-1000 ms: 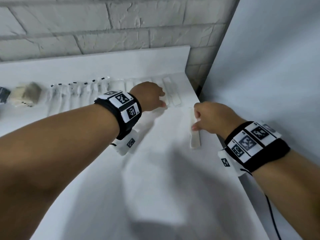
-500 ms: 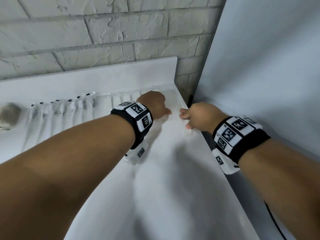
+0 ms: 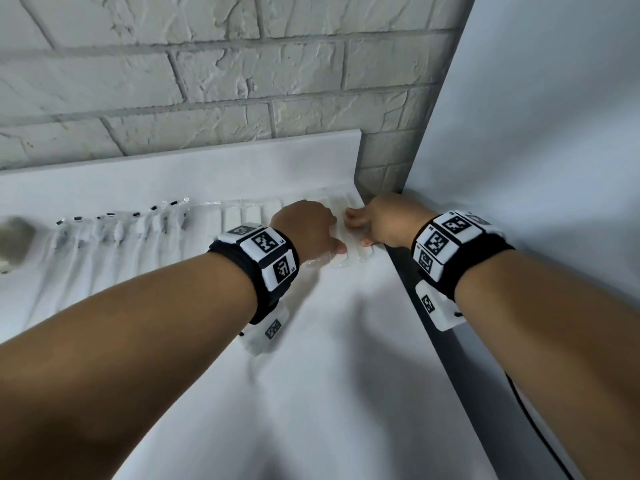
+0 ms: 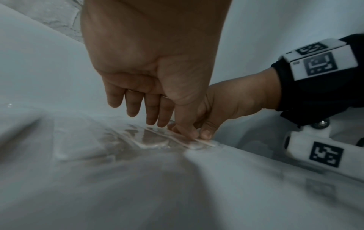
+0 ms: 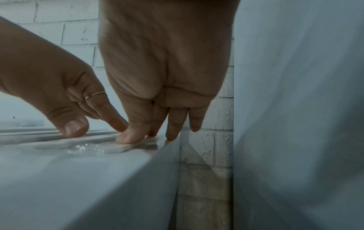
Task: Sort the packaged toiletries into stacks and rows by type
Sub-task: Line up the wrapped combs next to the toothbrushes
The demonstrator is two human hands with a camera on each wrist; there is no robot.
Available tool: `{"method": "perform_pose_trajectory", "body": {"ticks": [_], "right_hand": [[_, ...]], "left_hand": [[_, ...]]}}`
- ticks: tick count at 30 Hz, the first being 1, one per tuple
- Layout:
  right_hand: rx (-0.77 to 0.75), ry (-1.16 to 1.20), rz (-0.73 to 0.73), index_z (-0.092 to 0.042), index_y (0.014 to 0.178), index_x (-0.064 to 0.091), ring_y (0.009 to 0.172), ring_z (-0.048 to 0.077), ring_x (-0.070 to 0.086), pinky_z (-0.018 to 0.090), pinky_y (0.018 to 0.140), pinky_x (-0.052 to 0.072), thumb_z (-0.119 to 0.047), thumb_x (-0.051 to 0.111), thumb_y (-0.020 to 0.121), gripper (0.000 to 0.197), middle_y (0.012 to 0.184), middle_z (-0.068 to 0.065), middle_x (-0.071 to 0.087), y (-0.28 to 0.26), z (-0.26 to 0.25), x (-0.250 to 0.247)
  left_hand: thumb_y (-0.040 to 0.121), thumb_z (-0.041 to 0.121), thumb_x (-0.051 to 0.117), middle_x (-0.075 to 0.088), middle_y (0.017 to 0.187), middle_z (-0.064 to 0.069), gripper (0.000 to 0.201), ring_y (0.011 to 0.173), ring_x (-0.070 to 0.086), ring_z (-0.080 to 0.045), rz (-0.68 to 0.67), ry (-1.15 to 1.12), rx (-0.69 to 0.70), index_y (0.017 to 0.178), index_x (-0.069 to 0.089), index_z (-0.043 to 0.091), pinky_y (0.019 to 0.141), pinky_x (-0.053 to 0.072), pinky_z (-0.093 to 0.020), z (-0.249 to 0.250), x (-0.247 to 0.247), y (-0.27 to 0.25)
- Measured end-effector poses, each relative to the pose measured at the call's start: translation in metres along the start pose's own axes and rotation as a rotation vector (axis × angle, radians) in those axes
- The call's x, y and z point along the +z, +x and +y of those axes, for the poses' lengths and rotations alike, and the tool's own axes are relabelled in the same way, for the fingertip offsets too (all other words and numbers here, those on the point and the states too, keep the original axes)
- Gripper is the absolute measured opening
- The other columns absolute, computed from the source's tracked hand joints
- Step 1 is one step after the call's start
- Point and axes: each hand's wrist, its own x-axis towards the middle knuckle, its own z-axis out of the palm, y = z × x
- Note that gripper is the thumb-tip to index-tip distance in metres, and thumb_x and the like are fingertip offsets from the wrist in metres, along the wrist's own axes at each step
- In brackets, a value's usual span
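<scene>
A row of packaged toiletries lies along the back of the white table (image 3: 311, 375): clear packets with black-tipped items (image 3: 117, 230) on the left, flat white packets (image 3: 242, 216) on the right. Both hands meet at the row's right end. My right hand (image 3: 356, 230) presses its thumb and straight fingertips on a flat white packet (image 3: 360, 252) lying near the table's right edge. In the right wrist view its thumb (image 5: 128, 138) lies on that packet (image 5: 126, 146). My left hand (image 3: 332, 237) touches the neighbouring packets with thumb and index finger (image 5: 120, 127).
A brick wall (image 3: 207, 81) stands behind the table's raised back edge. A white panel (image 3: 554, 168) rises just right of the table, with a dark gap (image 3: 412, 282) between them. A blurred beige item (image 3: 14, 237) sits at the row's far left.
My right hand has carried the flat white packet from the table's right edge to the far right end of the row and laid it down. The left hand stays at the row's end.
</scene>
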Motion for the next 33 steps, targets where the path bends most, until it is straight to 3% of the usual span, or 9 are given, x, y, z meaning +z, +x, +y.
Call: {"method": "perform_pose_trajectory", "body": {"ticks": [4,11,16,20,23,28,33], "right_hand": [[-0.017,0.025,0.018,-0.029,0.143,0.042,0.136,0.02,0.04,0.037,0.109,0.036,-0.021,0.065,0.089,0.06,0.155,-0.012,0.03,0.001,0.004,0.003],[0.016,-0.024,-0.011,-0.028,0.143,0.041,0.131,0.027,0.046,0.041,0.106,0.039,-0.027,0.065,0.088,0.06,0.149,0.002,0.042,0.003,0.0,0.004],[0.025,0.084,0.0,-0.029,0.144,0.041,0.138,0.02,0.038,0.035,0.112,0.033,-0.023,0.067,0.088,0.062,0.155,-0.01,0.031,0.003,0.004,0.009],[0.015,0.374,0.16,-0.03,0.135,0.053,0.134,0.012,0.042,0.022,0.108,0.032,-0.018,0.07,0.086,0.054,0.15,-0.02,0.034,-0.002,0.006,0.005],[-0.049,0.252,0.15,-0.027,0.133,0.056,0.136,0.011,0.04,0.024,0.112,0.029,-0.023,0.067,0.087,0.047,0.15,-0.018,0.036,0.0,-0.007,-0.001],[-0.061,-0.11,0.053,-0.033,0.133,0.055,0.131,0.016,0.046,0.035,0.104,0.04,-0.035,0.068,0.084,0.051,0.149,-0.017,0.039,0.004,-0.027,-0.003],[-0.052,-0.106,0.034,-0.037,0.134,0.053,0.129,0.019,0.047,0.036,0.105,0.04,-0.038,0.068,0.083,0.053,0.148,-0.016,0.042,0.003,-0.025,0.002]], "left_hand": [[0.083,0.055,0.061,0.05,0.14,0.002,0.061,0.13,0.044,-0.021,0.02,-0.006,-0.018,0.135,0.052,0.026,0.103,0.038,-0.035,0.0,0.0,0.001],[0.08,0.057,0.062,0.06,0.126,0.0,0.056,0.12,0.052,-0.022,0.027,-0.006,-0.043,0.123,0.062,0.022,0.097,0.044,-0.037,0.001,0.003,0.003],[0.084,0.057,0.059,0.049,0.142,0.002,0.062,0.132,0.043,-0.021,0.028,-0.033,-0.031,0.136,0.051,0.024,0.105,0.038,-0.037,-0.002,0.003,0.0],[0.093,0.053,0.046,0.033,0.154,0.003,0.06,0.142,0.028,-0.02,0.047,-0.003,-0.032,0.145,0.037,0.026,0.115,0.024,-0.035,-0.017,-0.004,-0.004],[0.094,0.051,0.045,0.032,0.154,0.007,0.055,0.143,0.026,-0.018,0.006,0.041,-0.071,0.145,0.037,0.031,0.115,0.022,-0.034,-0.033,-0.007,-0.01],[0.087,0.052,0.054,0.052,0.137,0.002,0.053,0.128,0.045,-0.021,-0.018,0.093,-0.019,0.136,0.052,0.029,0.099,0.037,-0.032,-0.03,-0.005,-0.025],[0.086,0.051,0.058,0.059,0.122,0.001,0.047,0.118,0.052,-0.022,-0.003,0.073,-0.025,0.125,0.06,0.026,0.092,0.043,-0.033,-0.023,-0.004,-0.026]]}}
